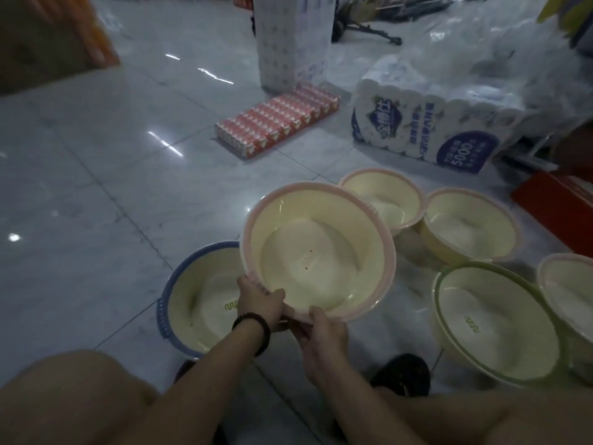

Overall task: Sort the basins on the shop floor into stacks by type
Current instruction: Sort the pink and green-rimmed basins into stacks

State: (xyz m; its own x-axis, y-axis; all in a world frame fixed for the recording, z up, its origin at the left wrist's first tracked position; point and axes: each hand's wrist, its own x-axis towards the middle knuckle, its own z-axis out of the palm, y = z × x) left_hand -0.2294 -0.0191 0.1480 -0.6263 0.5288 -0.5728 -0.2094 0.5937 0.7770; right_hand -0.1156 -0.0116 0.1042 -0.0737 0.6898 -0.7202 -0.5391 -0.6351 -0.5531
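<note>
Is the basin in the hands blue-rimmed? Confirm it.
No, the left hand and right hand grip the near rim of the pink-rimmed basin, while the blue-rimmed basin sits on the floor.

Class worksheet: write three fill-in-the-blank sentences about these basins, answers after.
The left hand and right hand hold a raised basin with a ____ rim.
The left basin beside it has a ____ rim.
The lower-right basin, bearing a logo, has a ____ rim.
Missing words: pink, blue, green.
</note>
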